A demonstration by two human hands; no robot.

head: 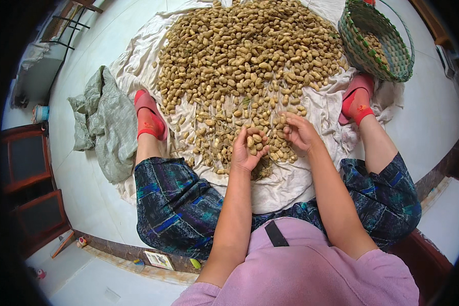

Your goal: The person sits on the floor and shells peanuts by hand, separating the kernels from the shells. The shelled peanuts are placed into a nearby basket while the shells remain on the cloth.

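My left hand (244, 153) is cupped palm up around several unshelled peanuts (255, 144). Just to its right, my right hand (301, 132) hovers low with curled fingers, its fingertips among or over loose peanuts. Whether a peanut is pinched there cannot be told. Both hands are above the near part of a large spread of peanuts in their shells (248, 49), where thin dry stems and roots are mixed in. Under the peanuts lies a rumpled whitish cloth (290, 191), between my outstretched legs.
A green woven basket (399, 63) with some peanuts inside stands at the upper right, by my right foot (357, 100). Left of my left foot (148, 114) lies a crumpled woven sack (113, 126). Dark red wooden furniture (26, 157) lines the far left.
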